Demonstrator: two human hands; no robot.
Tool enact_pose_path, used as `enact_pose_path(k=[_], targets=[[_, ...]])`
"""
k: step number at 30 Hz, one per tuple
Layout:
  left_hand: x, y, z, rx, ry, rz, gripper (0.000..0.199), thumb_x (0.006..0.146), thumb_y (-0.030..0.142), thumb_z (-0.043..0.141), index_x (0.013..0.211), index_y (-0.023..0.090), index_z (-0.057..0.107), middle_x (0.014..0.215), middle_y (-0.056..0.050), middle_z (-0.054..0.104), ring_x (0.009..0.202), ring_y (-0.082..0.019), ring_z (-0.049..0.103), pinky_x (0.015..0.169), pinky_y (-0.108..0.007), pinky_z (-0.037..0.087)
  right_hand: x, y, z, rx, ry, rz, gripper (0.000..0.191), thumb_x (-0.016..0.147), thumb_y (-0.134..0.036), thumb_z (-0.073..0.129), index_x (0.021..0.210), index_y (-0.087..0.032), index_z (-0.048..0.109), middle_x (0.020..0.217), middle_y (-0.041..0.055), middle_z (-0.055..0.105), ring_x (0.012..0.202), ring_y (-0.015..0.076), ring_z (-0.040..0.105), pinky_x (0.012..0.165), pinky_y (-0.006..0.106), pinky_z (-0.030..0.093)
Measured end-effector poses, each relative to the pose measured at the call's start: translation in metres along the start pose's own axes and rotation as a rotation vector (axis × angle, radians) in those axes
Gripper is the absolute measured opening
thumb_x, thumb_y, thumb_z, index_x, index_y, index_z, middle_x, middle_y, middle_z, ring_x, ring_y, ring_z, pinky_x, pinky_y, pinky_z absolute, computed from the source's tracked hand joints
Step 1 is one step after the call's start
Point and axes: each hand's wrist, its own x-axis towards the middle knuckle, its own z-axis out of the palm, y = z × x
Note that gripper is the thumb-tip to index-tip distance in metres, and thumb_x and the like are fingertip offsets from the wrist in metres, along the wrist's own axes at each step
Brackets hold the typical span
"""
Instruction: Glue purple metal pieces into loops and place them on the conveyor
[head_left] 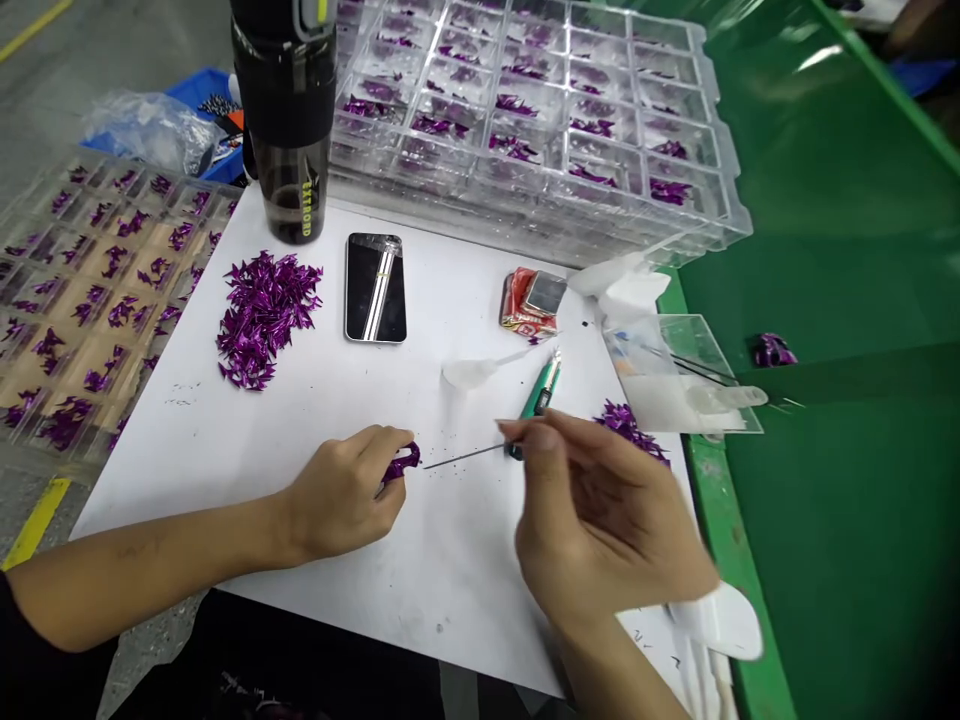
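From here, the left hand (349,500) closes around a shiny purple piece (405,462) over the white worktop (450,560), likely steadying it; at its three o'clock, the right hand (600,520) pinches a thin rod (466,457), presumably for precision; a spiky pile (262,315) lies at ten o'clock.

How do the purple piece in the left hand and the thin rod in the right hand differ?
Colour: the purple piece is glossy purple; the thin rod looks dark. Shape: the purple piece's visible part is curved; the thin rod is long and straight. Hold: the left hand grips the purple piece; the right hand pinches the thin rod. Both are hand-held.
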Motion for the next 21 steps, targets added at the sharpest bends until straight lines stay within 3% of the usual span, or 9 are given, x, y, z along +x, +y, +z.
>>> enact_pose_path(k=[5, 9, 13, 18, 21], targets=[[0.001, -0.001, -0.001, -0.001, -0.006, -0.005, 0.031, 0.088, 0.007, 0.05, 0.115, 0.012, 0.065, 0.085, -0.006, 0.075, 0.057, -0.014, 0.067, 0.052, -0.026, 0.06, -0.004, -0.008, 0.017, 0.084, -0.015, -0.076, 0.039, 0.09, 0.0, 0.073, 0.122, -0.024, 0.074, 0.09, 0.0005, 0.079, 0.078, 0.0185, 0.079, 0.066, 0.031, 0.064], [0.0, -0.001, -0.001, -0.024, -0.012, -0.014, 0.032, 0.088, 0.007, 0.051, 0.116, 0.013, 0.065, 0.084, -0.005, 0.074, 0.056, -0.014, 0.066, 0.053, -0.025, 0.06, -0.002, -0.002, 0.016, 0.093, -0.029, -0.16, 0.049, 0.087, 0.004, 0.073, 0.126, -0.026, 0.073, 0.092, -0.0009, 0.079, 0.078, 0.0177, 0.079, 0.059, 0.027, 0.062], [0.001, -0.001, -0.003, -0.041, -0.016, -0.046, 0.033, 0.086, 0.007, 0.051, 0.115, 0.015, 0.065, 0.084, -0.004, 0.074, 0.059, -0.014, 0.066, 0.056, -0.026, 0.06, -0.001, -0.004, 0.016, 0.081, -0.022, -0.134, 0.048, 0.086, 0.004, 0.075, 0.124, -0.025, 0.075, 0.092, -0.0006, 0.08, 0.079, 0.0184, 0.08, 0.06, 0.027, 0.063], [0.008, 0.001, -0.009, -0.247, -0.116, -0.248, 0.021, 0.081, 0.012, 0.061, 0.099, 0.018, 0.066, 0.064, 0.005, 0.062, 0.049, -0.01, 0.053, 0.049, -0.022, 0.049, 0.005, -0.011, 0.019, 0.123, 0.151, -0.19, 0.035, 0.089, 0.001, 0.073, 0.117, -0.018, 0.077, 0.09, 0.0028, 0.079, 0.072, 0.0194, 0.079, 0.058, 0.031, 0.065], [0.013, 0.003, -0.014, -0.399, -0.191, -0.42, 0.015, 0.077, 0.017, 0.066, 0.093, 0.019, 0.064, 0.057, 0.009, 0.054, 0.045, -0.008, 0.045, 0.044, -0.021, 0.039, 0.003, -0.01, 0.021, 0.138, 0.138, -0.225, 0.033, 0.088, 0.0, 0.073, 0.117, -0.016, 0.076, 0.089, 0.0034, 0.078, 0.073, 0.02, 0.079, 0.06, 0.033, 0.067]])
